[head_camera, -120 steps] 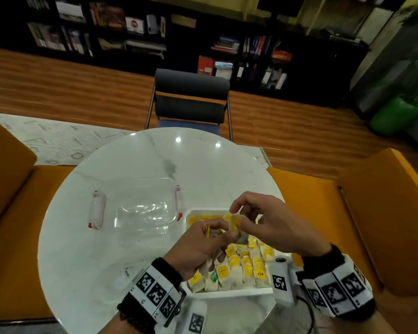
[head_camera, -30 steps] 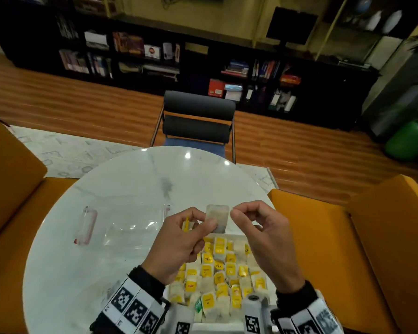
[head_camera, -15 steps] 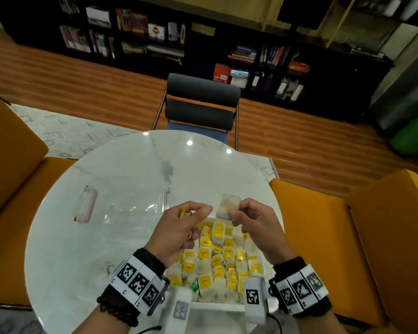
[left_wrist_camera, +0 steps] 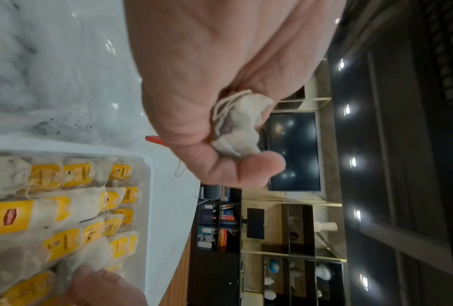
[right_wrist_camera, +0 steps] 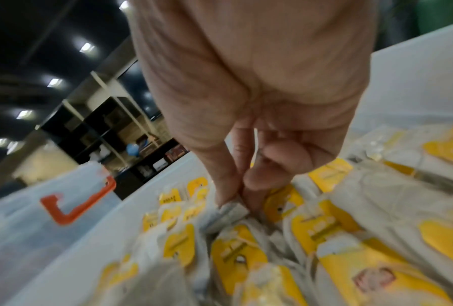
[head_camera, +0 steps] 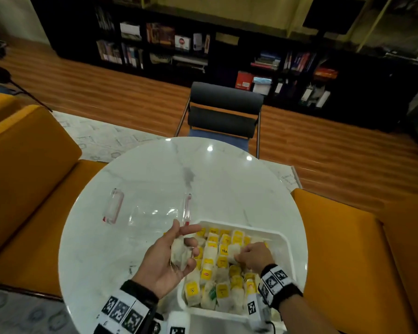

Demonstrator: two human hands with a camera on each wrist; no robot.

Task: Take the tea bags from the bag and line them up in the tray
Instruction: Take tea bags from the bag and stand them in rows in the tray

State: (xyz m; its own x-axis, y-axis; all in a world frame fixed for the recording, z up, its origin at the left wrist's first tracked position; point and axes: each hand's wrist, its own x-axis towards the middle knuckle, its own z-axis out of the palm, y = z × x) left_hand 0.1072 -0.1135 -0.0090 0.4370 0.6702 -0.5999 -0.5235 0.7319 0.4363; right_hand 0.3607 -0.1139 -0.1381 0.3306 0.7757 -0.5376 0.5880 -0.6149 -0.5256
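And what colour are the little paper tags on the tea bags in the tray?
Yellow. The tags on the tea bags in the white tray show best in the left wrist view.

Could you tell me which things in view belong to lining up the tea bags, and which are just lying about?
Part of the job:
- white tray
- rows of tea bags in it
- crumpled tea bag held in left hand
- tea bag pinched by right hand
- clear bag

Just around:
- marble table
- dark chair
- orange seats
- bookshelves

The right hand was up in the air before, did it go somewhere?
Yes. The right hand has gone down into the white tray, pinching a tea bag among the rows, no longer raised above its far rim.
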